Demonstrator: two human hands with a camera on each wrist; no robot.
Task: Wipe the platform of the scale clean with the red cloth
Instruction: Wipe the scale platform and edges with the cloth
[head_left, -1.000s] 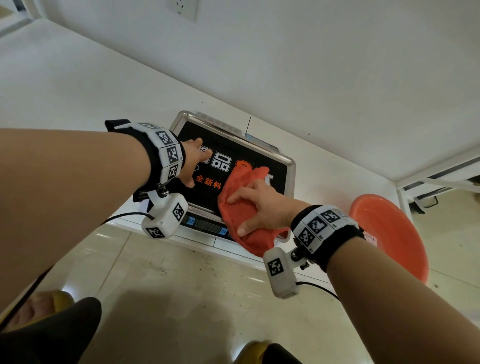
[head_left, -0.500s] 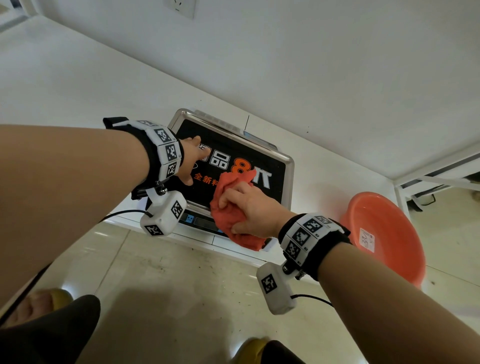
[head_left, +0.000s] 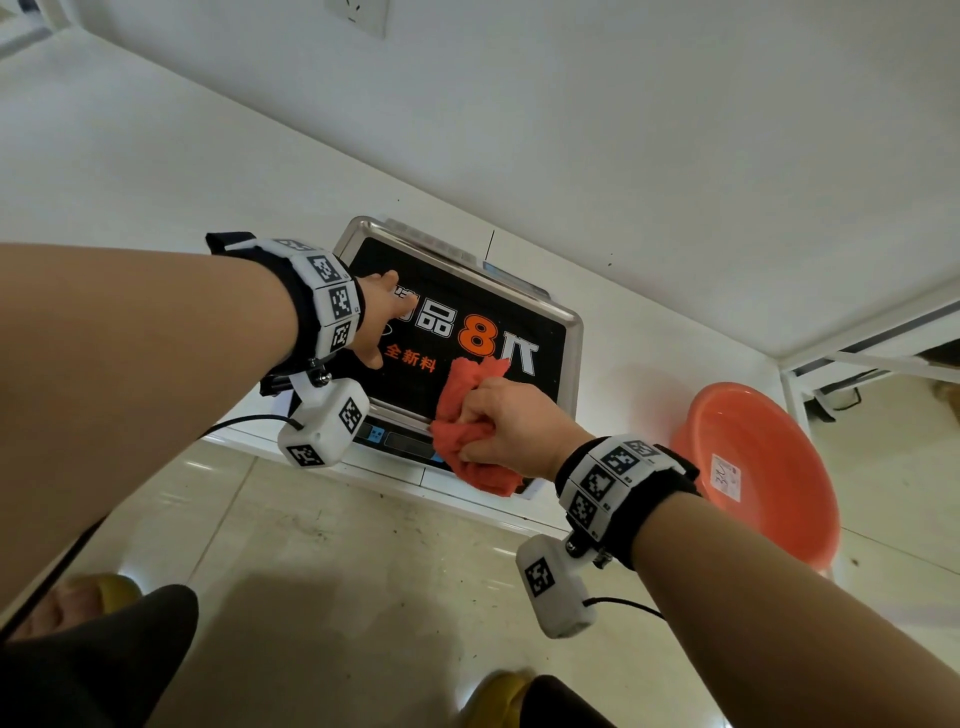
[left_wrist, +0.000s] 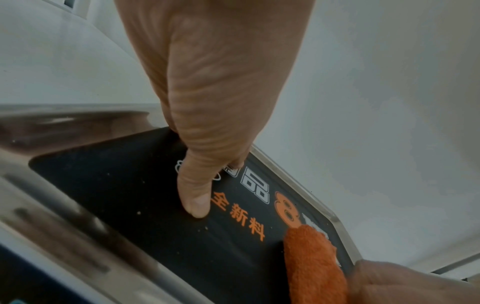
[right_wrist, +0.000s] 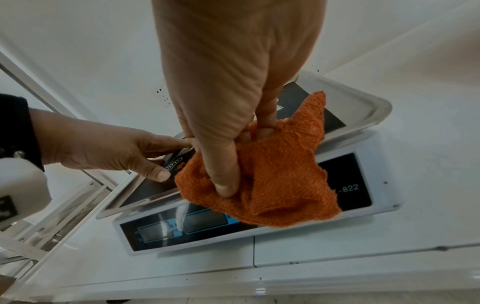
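While the right hand (head_left: 498, 423) bunches the red cloth (head_left: 462, 431) in curled fingers, thumb pressed into the folds, the cloth sits at the near right corner of the scale's platform (head_left: 563, 325). Part of the cloth lies on the black printed sheet (head_left: 415, 384) covering the platform; the rest spills over the near rim and hangs in front of the scale's front panel (right_wrist: 345, 185). In the right wrist view the cloth (right_wrist: 275, 176) drapes below and around the thumb, one corner sticking up toward the far side of the platform.

Left hand (head_left: 376, 317) rests on the far left part of the same sheet, fingers straight and spread, holding nothing. Left wrist view: thumb tip (left_wrist: 198, 207) pressed flat on the black surface beside orange characters; small pale specks visible on the sheet near the thumb. The cloth (left_wrist: 311, 265) enters at lower right in that view, well apart from the left thumb.

Scale (right_wrist: 259, 240) stands on a white bench (head_left: 130, 171), close to its front edge, against a white wall. Display windows on the front panel show blue trim; the readout is too blurred to tell.

An orange plastic basin (head_left: 753, 467) stands on the floor to the right of the bench, with a white label on its inner wall. Pale tiled floor (head_left: 337, 597) below
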